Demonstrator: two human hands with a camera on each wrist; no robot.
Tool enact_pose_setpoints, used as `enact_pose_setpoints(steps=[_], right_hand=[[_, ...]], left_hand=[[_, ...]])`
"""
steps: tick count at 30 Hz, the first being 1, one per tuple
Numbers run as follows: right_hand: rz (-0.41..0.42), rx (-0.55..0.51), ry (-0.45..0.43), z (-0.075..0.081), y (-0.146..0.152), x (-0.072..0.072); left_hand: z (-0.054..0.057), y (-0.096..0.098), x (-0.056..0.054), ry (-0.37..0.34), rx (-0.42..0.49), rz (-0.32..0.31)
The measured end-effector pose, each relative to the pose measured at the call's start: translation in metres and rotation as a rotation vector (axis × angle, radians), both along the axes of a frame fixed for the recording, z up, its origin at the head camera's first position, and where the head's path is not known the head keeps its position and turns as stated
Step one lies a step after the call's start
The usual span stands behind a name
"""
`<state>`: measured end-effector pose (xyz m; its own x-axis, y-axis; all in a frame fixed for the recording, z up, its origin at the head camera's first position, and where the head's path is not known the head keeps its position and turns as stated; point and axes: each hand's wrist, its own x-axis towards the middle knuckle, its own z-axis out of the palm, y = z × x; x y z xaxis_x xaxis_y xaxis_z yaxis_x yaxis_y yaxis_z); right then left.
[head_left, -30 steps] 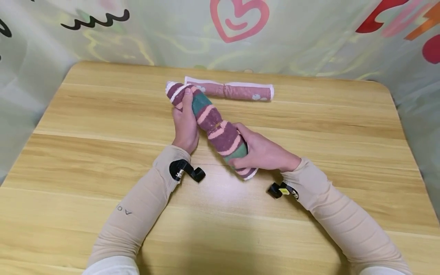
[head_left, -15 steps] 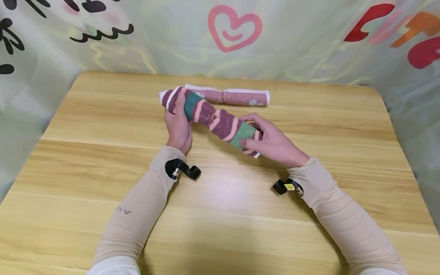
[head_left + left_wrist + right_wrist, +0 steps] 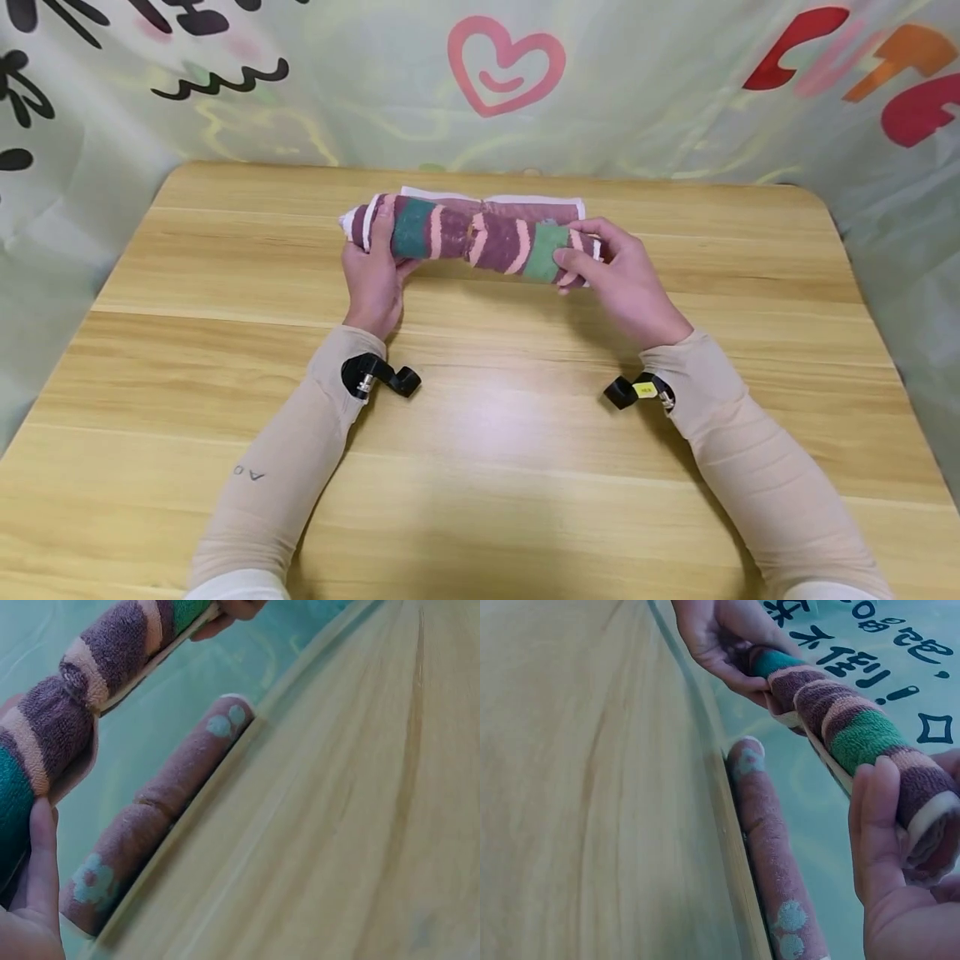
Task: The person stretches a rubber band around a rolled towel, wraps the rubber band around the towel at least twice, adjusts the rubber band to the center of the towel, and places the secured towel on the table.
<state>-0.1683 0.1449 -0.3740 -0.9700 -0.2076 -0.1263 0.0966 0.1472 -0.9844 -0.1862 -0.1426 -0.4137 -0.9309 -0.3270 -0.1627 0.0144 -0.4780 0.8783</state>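
A rolled towel (image 3: 498, 242) with purple, pink and green stripes is held level above the table, cinched at its middle by what looks like a thin band. My left hand (image 3: 370, 287) grips its left end, thumb lying across the front. At the opposite end my right hand (image 3: 633, 279) holds it, the thumb on the green stripe; the right wrist view shows the open spiral of the roll (image 3: 934, 840) there. Behind it on the table lies a second rolled towel (image 3: 536, 208), dusty pink with a white edge, partly hidden; its pale blue prints (image 3: 94, 879) show in the left wrist view.
The wooden table (image 3: 480, 467) has rounded back corners. A printed cloth backdrop (image 3: 637, 100) hangs along its rear edge and sides. Each wrist wears a small black camera mount (image 3: 378, 375) over a beige sleeve (image 3: 281, 467).
The striped towel has swung from a steep diagonal to nearly level, its right end rising away from me with my right hand. My left hand has shifted slightly left; both hands keep hold.
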Motion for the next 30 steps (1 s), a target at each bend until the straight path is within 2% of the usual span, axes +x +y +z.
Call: enact_pose_setpoints(steps=[3,6,12,19,26,30], right_hand=[[-0.054,-0.062,-0.016,0.001,0.002,-0.004],[-0.095,-0.168,-0.037,0.0,0.004,-0.009],[-0.121,-0.311,-0.056,-0.002,0.008,-0.019],[-0.141,-0.285,-0.059,-0.005,0.009,-0.027],[-0.156,-0.218,-0.086,-0.011,0.009,-0.03],[-0.157,-0.198,-0.099,-0.014,0.011,-0.031]], left_hand=[[0.001,-0.002,0.0,-0.007,-0.037,-0.029],[0.002,-0.006,-0.001,-0.022,-0.059,-0.058],[0.005,-0.015,-0.002,-0.051,-0.128,-0.102],[0.005,-0.022,-0.004,-0.064,-0.189,-0.12],[-0.002,-0.027,-0.004,-0.14,-0.156,-0.132],[-0.003,-0.028,-0.003,-0.138,-0.166,-0.125]])
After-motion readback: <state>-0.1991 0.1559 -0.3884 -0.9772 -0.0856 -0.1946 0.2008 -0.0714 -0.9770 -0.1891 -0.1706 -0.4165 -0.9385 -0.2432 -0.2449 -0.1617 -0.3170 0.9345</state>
